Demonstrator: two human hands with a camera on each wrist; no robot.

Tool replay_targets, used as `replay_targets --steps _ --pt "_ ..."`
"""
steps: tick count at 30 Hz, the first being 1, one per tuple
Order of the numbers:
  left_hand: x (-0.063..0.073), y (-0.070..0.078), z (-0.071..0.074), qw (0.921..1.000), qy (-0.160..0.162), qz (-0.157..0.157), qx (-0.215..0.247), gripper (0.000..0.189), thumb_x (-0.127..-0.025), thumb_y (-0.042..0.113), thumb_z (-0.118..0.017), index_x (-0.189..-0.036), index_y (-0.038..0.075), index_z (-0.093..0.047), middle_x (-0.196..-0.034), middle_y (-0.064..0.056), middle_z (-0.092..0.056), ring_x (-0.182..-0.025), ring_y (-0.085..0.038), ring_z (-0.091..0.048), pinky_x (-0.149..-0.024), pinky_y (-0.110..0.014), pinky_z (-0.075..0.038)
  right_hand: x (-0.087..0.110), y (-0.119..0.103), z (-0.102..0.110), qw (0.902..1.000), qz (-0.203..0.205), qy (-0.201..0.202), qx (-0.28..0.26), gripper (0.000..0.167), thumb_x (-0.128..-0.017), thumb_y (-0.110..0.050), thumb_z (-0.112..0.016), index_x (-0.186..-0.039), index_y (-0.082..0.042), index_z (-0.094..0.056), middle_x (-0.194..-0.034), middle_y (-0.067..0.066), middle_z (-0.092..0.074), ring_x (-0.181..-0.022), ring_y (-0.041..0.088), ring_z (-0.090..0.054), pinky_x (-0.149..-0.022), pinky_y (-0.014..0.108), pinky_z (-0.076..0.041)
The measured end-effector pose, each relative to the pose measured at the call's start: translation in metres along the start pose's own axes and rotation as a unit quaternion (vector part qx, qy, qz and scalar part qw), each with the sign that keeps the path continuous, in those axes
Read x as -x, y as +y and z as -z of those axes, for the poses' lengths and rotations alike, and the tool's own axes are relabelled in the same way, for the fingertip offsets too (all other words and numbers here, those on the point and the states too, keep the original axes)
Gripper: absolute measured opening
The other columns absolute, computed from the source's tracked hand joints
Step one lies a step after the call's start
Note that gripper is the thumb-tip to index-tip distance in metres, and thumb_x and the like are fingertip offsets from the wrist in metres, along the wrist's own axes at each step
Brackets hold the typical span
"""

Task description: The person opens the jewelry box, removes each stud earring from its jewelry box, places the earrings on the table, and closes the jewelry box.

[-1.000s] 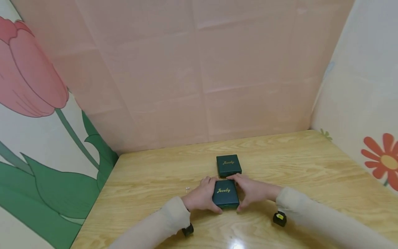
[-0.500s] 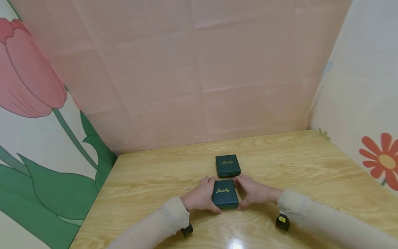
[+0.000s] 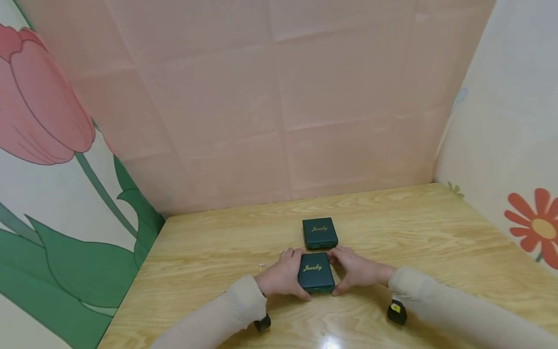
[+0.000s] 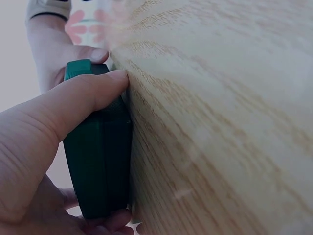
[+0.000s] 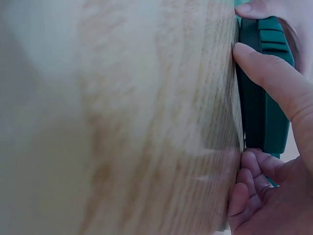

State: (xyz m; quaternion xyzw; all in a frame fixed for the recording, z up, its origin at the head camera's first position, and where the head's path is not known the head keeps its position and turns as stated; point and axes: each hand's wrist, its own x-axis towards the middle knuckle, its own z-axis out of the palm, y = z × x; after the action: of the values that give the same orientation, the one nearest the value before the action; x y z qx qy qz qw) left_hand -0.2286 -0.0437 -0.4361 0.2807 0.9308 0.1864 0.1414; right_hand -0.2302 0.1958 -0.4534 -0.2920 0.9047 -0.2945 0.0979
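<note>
A dark green jewelry box point(image 3: 316, 274) with gold "Jewelry" lettering lies closed on the wooden table, lettering up. My left hand point(image 3: 284, 275) grips its left side, thumb at the near corner and fingers toward the far edge. On the opposite side, my right hand point(image 3: 355, 269) holds it the same way. In the left wrist view the thumb crosses the near wall of the box point(image 4: 98, 161). The right wrist view shows the thumb close to a ribbed catch on the box point(image 5: 266, 107), with the other fingers curled at its far end.
A second, matching jewelry box point(image 3: 320, 232) lies just beyond the held one. A small shiny item point(image 3: 261, 266) sits left of my left hand. The table point(image 3: 209, 252) meets a pink backdrop point(image 3: 279, 121) behind and patterned panels at both sides.
The right hand's fingers have drawn in slightly toward the box's far right corner, and its wrist has shifted a little. The left hand and both boxes stay in place.
</note>
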Motion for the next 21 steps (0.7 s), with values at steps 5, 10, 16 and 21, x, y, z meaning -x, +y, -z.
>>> replay_targets --steps 5,10,16,21 --pt "0.000 -0.001 0.001 0.9999 -0.008 -0.004 -0.011 0.109 -0.061 0.050 -0.089 -0.145 0.010 -0.031 -0.129 -0.008 -0.043 -0.113 -0.017 -0.041 -0.097 -0.030 -0.042 0.000 0.000 0.001 1.0000 0.007 0.000 0.001 0.077 -0.062 -0.040 -0.089 -0.119 -0.004 -0.052 -0.109 0.003 -0.050 -0.104 0.021 -0.044 -0.092 0.040 -0.040" --pt "0.001 0.002 0.008 0.9989 -0.012 -0.027 -0.036 0.115 -0.061 0.062 -0.083 -0.148 0.011 -0.029 -0.131 -0.006 -0.042 -0.114 -0.016 -0.041 -0.098 -0.031 -0.042 0.000 0.000 0.000 0.9998 0.018 0.004 0.012 0.076 -0.063 -0.041 -0.089 -0.119 -0.004 -0.052 -0.108 0.002 -0.050 -0.104 0.020 -0.045 -0.092 0.040 -0.040" --pt "-0.003 0.018 0.020 0.9962 -0.005 -0.058 -0.066 0.102 -0.065 0.058 -0.083 -0.144 0.010 -0.039 -0.129 -0.002 -0.048 -0.113 -0.014 -0.046 -0.098 -0.029 -0.043 0.001 0.002 -0.001 0.9996 0.021 0.008 0.016 0.075 -0.063 -0.041 -0.088 -0.118 -0.004 -0.052 -0.106 0.002 -0.049 -0.102 0.020 -0.044 -0.090 0.039 -0.040" --pt "-0.008 0.024 0.021 0.9933 -0.016 -0.063 -0.096 0.094 -0.065 0.052 -0.085 -0.139 0.011 -0.046 -0.124 0.000 -0.053 -0.108 -0.012 -0.049 -0.095 -0.026 -0.044 0.001 0.002 -0.001 0.9996 0.023 0.007 0.016 0.075 -0.063 -0.041 -0.088 -0.118 -0.005 -0.052 -0.106 0.002 -0.049 -0.101 0.019 -0.042 -0.089 0.038 -0.039"
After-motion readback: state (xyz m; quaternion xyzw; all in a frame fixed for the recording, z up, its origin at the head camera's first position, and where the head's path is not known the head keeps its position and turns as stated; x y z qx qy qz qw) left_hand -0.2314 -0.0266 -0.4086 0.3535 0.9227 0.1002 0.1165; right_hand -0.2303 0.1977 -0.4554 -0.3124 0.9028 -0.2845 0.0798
